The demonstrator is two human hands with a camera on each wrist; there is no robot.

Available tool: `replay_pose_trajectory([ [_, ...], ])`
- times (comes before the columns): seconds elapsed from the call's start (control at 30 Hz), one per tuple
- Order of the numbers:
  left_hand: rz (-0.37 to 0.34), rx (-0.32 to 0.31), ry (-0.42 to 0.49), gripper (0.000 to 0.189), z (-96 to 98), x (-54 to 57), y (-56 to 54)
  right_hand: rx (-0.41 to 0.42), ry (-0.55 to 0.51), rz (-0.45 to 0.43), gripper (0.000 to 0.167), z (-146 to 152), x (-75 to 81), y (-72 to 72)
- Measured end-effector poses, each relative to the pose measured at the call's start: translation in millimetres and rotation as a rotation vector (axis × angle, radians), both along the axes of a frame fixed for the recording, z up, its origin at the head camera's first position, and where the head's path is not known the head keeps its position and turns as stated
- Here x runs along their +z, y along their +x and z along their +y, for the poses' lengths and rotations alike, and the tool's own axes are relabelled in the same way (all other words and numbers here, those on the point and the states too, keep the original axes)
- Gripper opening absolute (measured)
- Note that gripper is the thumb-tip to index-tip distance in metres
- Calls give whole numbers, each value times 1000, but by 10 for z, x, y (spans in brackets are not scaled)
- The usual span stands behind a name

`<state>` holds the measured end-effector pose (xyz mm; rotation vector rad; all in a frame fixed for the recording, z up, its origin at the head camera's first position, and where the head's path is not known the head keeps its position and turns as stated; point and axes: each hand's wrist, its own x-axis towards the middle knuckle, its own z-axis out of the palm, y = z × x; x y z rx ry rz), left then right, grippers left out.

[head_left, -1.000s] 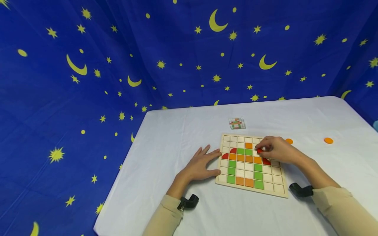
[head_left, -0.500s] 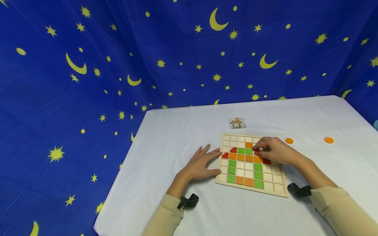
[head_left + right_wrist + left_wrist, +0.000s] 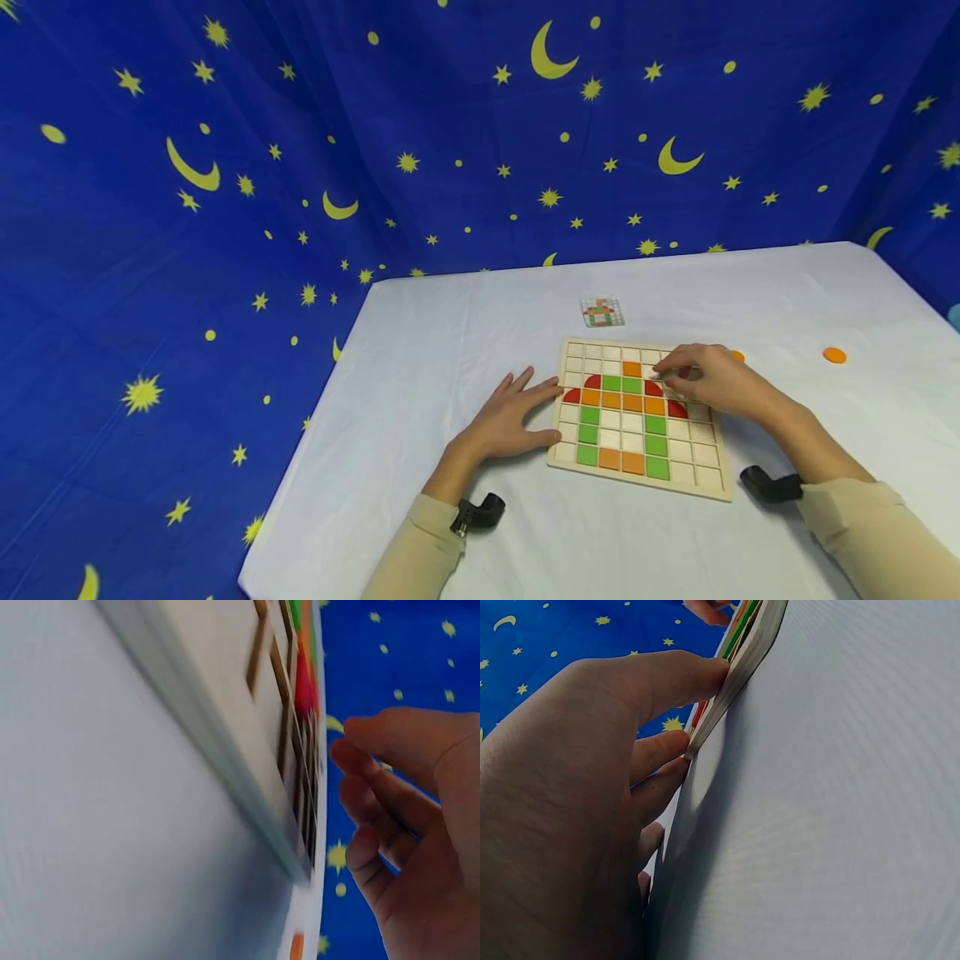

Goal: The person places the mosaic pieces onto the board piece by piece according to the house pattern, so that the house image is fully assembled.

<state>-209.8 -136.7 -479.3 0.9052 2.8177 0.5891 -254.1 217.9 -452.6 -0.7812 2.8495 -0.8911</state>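
Observation:
A wooden grid board (image 3: 682,475) lies on the white table, with green and orange square tiles and red rounded tiles set in its cells. My left hand (image 3: 508,421) rests by the board's left edge, fingers spread, thumb and fingertips touching the rim; the left wrist view shows the thumb (image 3: 697,675) against it. Over the board's upper right hovers my right hand (image 3: 716,382), its fingers loosely bent. A red rounded tile (image 3: 652,388) sits in a cell just left of these fingers. In the right wrist view nothing shows between the thumb and fingertips.
A small pattern card (image 3: 602,313) lies behind the board. One orange disc (image 3: 834,356) is to the far right; another orange disc (image 3: 738,356) is partly hidden behind my right hand. A blue curtain with stars and moons (image 3: 480,167) hangs around the table.
My right hand brought the red rounded tile leftward into a cell beside the green tiles, let it go, and drew back slightly right. The left hand has stayed in place.

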Motion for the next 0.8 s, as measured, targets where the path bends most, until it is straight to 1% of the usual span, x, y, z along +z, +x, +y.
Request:
replay_pose_trajectory([
  [0.07, -1, -2, 2, 71, 1, -4, 1, -54, -5, 7, 20, 96, 31, 2],
  [0.2, 4, -1, 0, 71, 4, -9, 1, -157, 7, 55, 23, 335, 59, -19],
  [0.3, 2, 2, -2, 70, 0, -6, 6, -218, 15, 85, 25, 503, 27, -51],
  [0.4, -2, 4, 1, 70, -4, 3, 12, -266, 38, 73, 29, 618, -25, -83],
  [0.57, 2, 0, 6, 70, -5, 3, 15, -286, 76, 7, 33, 691, -85, -111],
  [0.8, 9, -3, -1, 70, 7, -1, 3, -279, 96, 27, 30, 716, -108, -119],
])
